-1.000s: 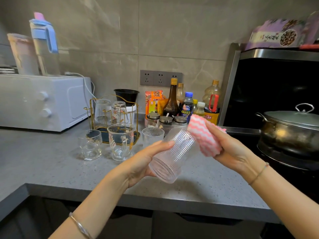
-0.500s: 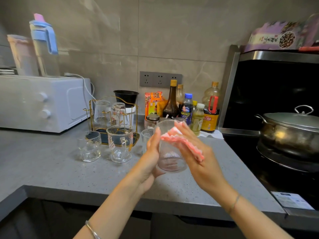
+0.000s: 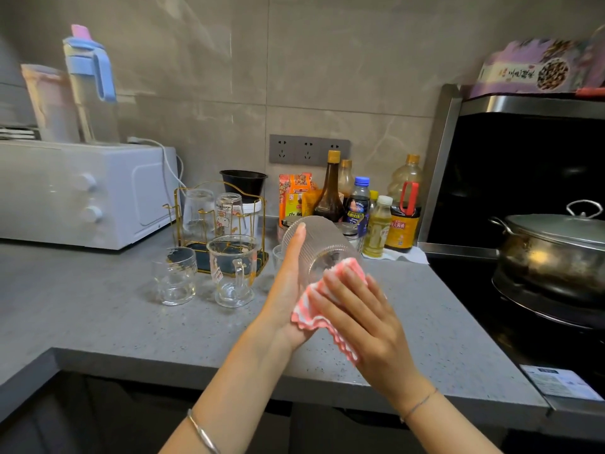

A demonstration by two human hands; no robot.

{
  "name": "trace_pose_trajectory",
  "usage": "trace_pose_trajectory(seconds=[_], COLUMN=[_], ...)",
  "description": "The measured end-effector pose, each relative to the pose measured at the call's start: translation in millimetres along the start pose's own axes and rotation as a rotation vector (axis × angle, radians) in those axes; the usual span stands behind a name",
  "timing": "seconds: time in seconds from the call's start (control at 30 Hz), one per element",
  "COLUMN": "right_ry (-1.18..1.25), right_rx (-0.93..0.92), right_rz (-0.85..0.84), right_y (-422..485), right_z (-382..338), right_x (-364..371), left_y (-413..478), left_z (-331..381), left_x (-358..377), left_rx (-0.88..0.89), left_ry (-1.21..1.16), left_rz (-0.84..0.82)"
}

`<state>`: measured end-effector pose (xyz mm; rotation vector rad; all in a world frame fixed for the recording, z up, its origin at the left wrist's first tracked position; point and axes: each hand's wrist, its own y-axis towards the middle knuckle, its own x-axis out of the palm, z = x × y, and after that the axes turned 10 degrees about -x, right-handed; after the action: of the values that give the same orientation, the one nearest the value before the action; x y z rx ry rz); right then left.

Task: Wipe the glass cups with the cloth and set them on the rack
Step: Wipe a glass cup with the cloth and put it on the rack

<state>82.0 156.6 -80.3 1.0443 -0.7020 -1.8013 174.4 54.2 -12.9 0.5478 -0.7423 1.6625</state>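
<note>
Fingers [image 3: 300, 244] of left hand [image 3: 288, 290] straight along side of ribbed glass [image 3: 319, 237], thumb hidden. Right hand [image 3: 363, 322] fingers flat, uncurled, pressing pink cloth [image 3: 302, 317] on near end of glass. Glass tilted, in air above counter [image 3: 131, 322]. Rack [image 3: 177, 211] behind, two cups [image 3: 198, 209] upside down on it.

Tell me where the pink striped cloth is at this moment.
In the head view, the pink striped cloth is just right of centre, pressed by the right hand against the ribbed glass that the left hand supports above the grey counter.
</note>
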Motion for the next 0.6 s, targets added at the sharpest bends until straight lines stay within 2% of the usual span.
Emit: trace_pose_trajectory(seconds=[0.17,0.27,0.43,0.6], right_ry=[-0.004,0.021,0.055,0.083], right_rx=[-0.077,-0.022,0.148,0.072], right_rz=[-0.066,-0.054,0.063,0.011], right_y=[12.6,21.6,21.3,24.7], right_z=[6.5,7.2,-0.3,-7.1], right_x=[-9.9,-14.5,-14.4,-10.5], left_y=[-2.6,-3.8,-9.5,-5.5], left_z=[-0.4,1.6,2.6,3.8], left_x=[1.8,1.9,4.1,-5.1], left_rx=[-0.056,-0.022,0.045,0.016], left_ry=[0.025,0.003,0.022,-0.008], left_rz=[0.047,0.004,-0.019,-0.009])
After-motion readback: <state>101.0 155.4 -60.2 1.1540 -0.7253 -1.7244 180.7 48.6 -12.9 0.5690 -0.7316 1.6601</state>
